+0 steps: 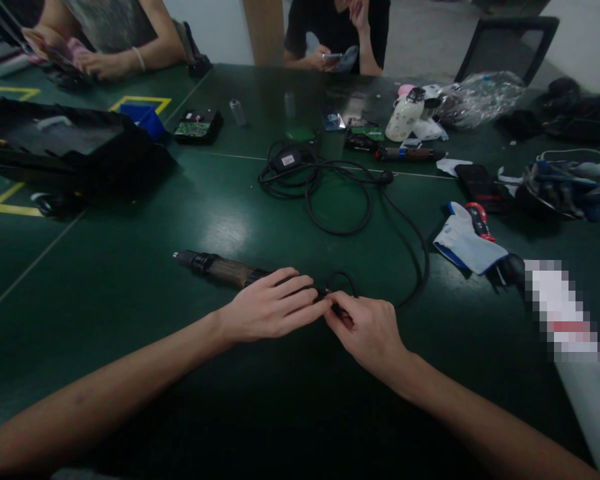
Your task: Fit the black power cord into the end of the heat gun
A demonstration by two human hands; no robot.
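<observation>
An electric screwdriver (230, 270) lies on the green table, its bit end pointing left. My left hand (273, 307) is wrapped over its rear part, covering that end. Close against those fingertips, my right hand (370, 327) pinches the end of a black cable (425, 260) at the tool's tail. My fingers hide the connector, so whether it sits in the tool cannot be seen. The cable runs from there in a curve to loose coils around a black power adapter (287, 159) farther up the table.
A black bin (55, 147) and a blue box (143, 120) stand at left. Circuit boards (197, 125), another screwdriver (413, 154), a bottle (404, 117), a glove (467, 240) and plastic wrap (483, 100) lie beyond and to the right. Two people sit across the table.
</observation>
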